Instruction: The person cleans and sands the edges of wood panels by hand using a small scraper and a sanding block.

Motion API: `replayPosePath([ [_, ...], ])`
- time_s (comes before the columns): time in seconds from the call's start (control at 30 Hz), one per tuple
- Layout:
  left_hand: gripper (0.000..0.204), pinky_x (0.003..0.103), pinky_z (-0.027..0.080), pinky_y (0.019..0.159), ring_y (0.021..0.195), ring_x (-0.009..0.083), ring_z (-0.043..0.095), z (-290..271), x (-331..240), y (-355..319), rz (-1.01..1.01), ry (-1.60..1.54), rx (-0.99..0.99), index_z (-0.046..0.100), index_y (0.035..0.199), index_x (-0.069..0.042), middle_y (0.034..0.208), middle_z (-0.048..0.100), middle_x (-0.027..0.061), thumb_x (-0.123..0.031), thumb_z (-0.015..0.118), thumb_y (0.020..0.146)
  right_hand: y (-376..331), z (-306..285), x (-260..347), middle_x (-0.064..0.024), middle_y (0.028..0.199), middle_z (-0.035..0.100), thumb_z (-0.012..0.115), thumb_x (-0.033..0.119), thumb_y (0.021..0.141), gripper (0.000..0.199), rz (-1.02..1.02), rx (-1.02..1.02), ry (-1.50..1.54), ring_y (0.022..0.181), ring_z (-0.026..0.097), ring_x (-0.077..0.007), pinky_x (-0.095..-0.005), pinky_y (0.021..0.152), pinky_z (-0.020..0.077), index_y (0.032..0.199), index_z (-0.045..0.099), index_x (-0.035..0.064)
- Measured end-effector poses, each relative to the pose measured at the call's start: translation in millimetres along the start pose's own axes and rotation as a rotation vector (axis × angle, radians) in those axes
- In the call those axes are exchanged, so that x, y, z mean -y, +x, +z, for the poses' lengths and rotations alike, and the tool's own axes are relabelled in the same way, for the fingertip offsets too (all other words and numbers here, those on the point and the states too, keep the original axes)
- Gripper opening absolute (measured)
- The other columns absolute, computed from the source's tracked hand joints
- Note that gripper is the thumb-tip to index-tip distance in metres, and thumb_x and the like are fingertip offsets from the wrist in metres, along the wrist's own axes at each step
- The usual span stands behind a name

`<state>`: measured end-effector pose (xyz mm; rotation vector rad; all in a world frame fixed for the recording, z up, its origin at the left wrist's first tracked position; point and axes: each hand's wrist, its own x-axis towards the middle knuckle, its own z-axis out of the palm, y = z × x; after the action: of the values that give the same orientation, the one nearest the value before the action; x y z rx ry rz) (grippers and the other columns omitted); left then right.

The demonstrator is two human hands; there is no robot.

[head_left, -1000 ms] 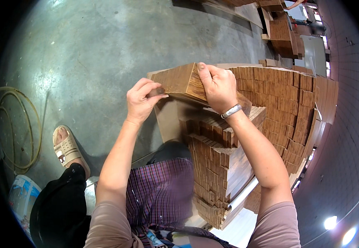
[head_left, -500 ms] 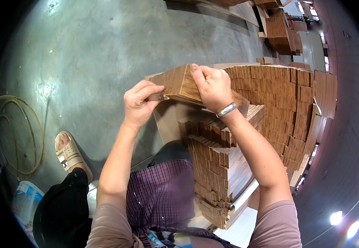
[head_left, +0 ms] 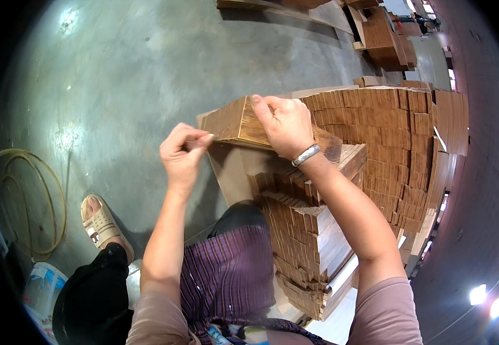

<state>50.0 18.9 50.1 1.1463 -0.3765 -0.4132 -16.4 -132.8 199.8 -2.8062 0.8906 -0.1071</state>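
Observation:
My right hand (head_left: 284, 123) is closed over the edge of a brown wood-grain board (head_left: 224, 119), thumb on top near its corner. The board lies tilted across the top of a stack of similar boards (head_left: 295, 230). At its left end, my left hand (head_left: 181, 154) is closed in a pinch, its fingertips close to the lower edge. A small, thin grey piece showed between those fingers half a second ago; now the fingers mostly hide it. Whether it touches the board, I cannot tell.
Tall rows of stacked brown boards (head_left: 376, 144) stand to the right. A coiled yellowish hose (head_left: 59, 213) lies on the grey floor at left, near a pale bucket (head_left: 43, 287). More brown stacks (head_left: 384, 43) stand at the far right. Cardboard (head_left: 229, 172) sticks out under the near stack.
My left hand has moved left and slightly down, away from the board's corner. The whole view has shifted a little, and my right hand keeps its hold on the board.

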Motion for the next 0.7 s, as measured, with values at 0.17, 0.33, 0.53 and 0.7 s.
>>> replayPosePath([
  [0.17, 0.018, 0.025, 0.037, 0.059, 0.066, 0.0068, 0.040, -13.2, 31.8, -34.9, -0.319, 0.245, -0.142, 0.060, 0.084, 0.000, 0.074, 0.048, -0.0035, -0.010, 0.075, 0.084, 1.3, -5.3, -3.0, -0.0202, 0.062, 0.062, 0.048, 0.052, 0.095, 0.058, 0.033, 0.047, -0.009, 0.065, 0.063, -0.0390, -0.0459, 0.061, 0.0498, 0.071, 0.069, 0.0039],
  [0.33, 0.027, 0.033, 0.049, 0.079, 0.086, 0.0199, 0.062, 3.9, 85.6, -102.1, -0.423, 0.433, -0.002, 0.059, 0.115, 0.002, 0.098, 0.066, 0.0101, -0.014, 0.060, 0.094, 3.8, -6.5, 7.4, -0.0204, 0.065, 0.064, 0.048, 0.053, 0.094, 0.058, 0.075, 0.106, -0.022, 0.069, 0.065, -0.0381, -0.0447, 0.066, 0.0521, 0.078, 0.073, 0.0041],
  [0.53, 0.036, 0.038, 0.051, 0.082, 0.091, 0.0313, 0.069, 48.9, 64.0, -106.4, -0.516, 0.547, 0.288, 0.065, 0.114, -0.004, 0.092, 0.071, 0.0159, 0.008, 0.054, 0.082, 0.5, -8.7, 3.7, -0.0200, 0.068, 0.066, 0.046, 0.055, 0.094, 0.059, 0.101, 0.090, -0.022, 0.071, 0.067, -0.0369, -0.0430, 0.069, 0.0534, 0.083, 0.075, 0.0042],
  [0.7, 0.038, 0.044, 0.051, 0.081, 0.095, 0.0388, 0.066, 62.6, 63.3, -96.8, -0.554, 0.638, 0.369, 0.066, 0.113, -0.005, 0.096, 0.069, 0.0203, 0.006, 0.055, 0.078, 0.4, -9.4, 5.7, -0.0200, 0.069, 0.067, 0.046, 0.055, 0.094, 0.060, 0.109, 0.108, -0.032, 0.072, 0.067, -0.0364, -0.0426, 0.070, 0.0536, 0.083, 0.075, 0.0045],
])
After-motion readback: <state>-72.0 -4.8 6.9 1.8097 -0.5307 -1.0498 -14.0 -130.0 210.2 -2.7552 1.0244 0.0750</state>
